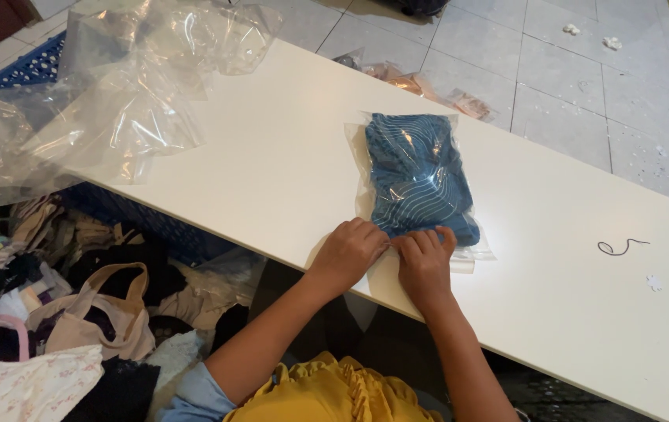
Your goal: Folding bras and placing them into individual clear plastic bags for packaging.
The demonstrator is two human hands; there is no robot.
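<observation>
I am pressing my left hand (347, 252) and right hand (423, 262), fingertips meeting at the six o'clock edge of the clear plastic bag holding folded blue patterned cloth (418, 178) on the white table (272, 164), pinching its flap flat; sealing evenly outward should avoid wrinkles.

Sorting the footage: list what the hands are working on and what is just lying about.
In hand:
left hand
right hand
clear bag holding blue folded garment

Lying about:
empty clear bags
blue crate
clothes pile
white table
</observation>
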